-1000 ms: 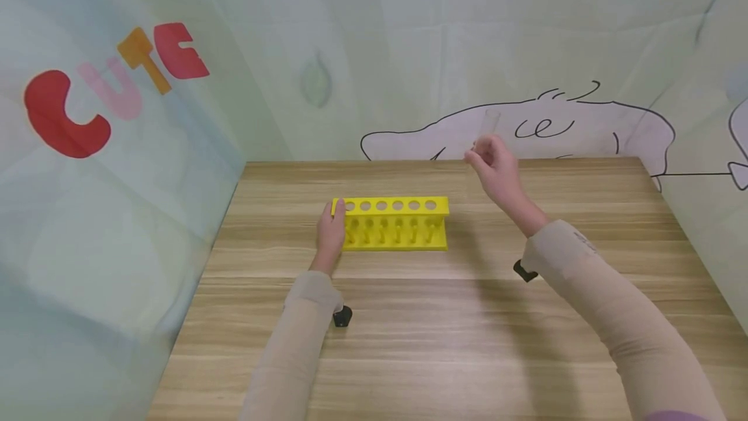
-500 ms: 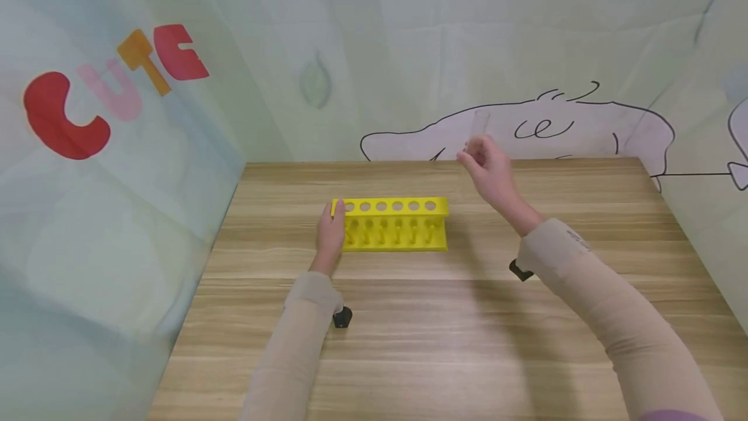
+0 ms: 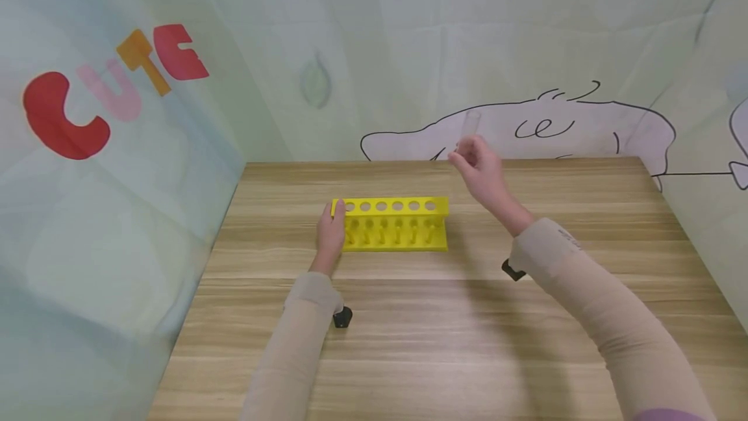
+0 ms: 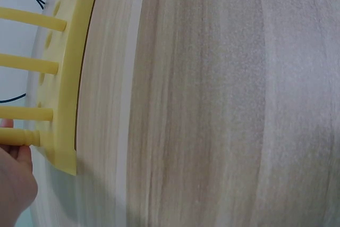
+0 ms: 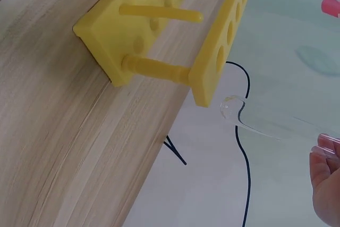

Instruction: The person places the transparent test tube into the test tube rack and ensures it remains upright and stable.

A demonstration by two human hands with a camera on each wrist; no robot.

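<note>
A yellow test tube rack (image 3: 394, 245) stands on the wooden table, with a row of holes along its top and pegs on its base. My left hand (image 3: 330, 232) grips the rack's left end, thumb over the top bar; in the left wrist view its fingers close around the yellow end post (image 4: 18, 137). Up and to the right of the rack, my right hand (image 3: 484, 171) pinches a clear glass test tube (image 3: 471, 123) near its upper part. The right wrist view shows the tube's rounded bottom (image 5: 231, 109) just beyond the rack's end, apart from the holes.
The wooden table (image 3: 409, 343) reaches back to a printed cloth backdrop (image 3: 380, 51) behind and at both sides. Colourful letters (image 3: 140, 57) are on the left cloth. Black wrist devices sit under both sleeves.
My right hand has moved a little left with the test tube, closer to the rack's right end. The left hand and the rack have stayed in place.
</note>
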